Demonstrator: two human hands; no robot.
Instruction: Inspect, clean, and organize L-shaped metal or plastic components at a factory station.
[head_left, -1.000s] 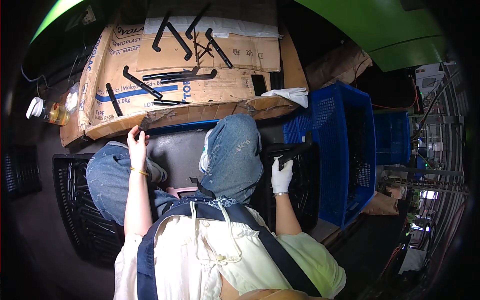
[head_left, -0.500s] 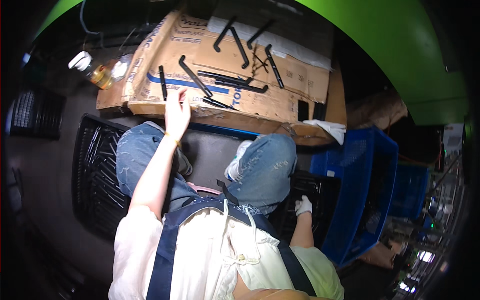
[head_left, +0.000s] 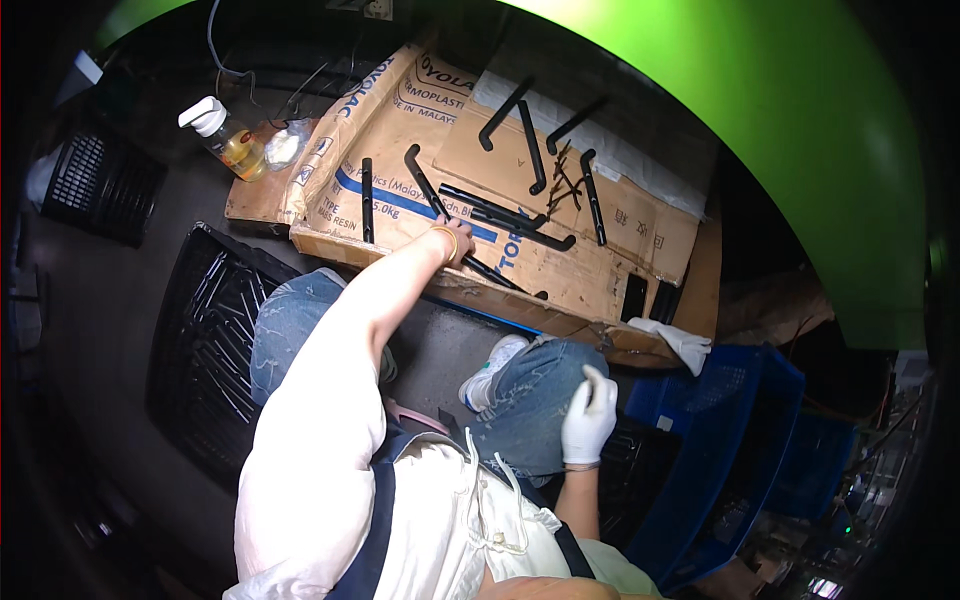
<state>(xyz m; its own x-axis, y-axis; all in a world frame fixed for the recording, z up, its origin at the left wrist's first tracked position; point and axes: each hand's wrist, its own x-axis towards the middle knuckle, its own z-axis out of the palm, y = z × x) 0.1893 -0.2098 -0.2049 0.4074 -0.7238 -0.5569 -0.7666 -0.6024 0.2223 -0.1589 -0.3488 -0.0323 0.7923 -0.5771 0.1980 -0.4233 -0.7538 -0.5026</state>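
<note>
left hand on bent black rod, grip hidden | rod on cardboard ahead, long axis running away | right hand gloved, loosely curled, empty, by knee

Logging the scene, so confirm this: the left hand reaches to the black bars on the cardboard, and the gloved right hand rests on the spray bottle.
Wrong in one respect. In the head view the gloved right hand rests on the person's knee, far from the spray bottle. The left hand does reach the black bars on the cardboard.
</note>
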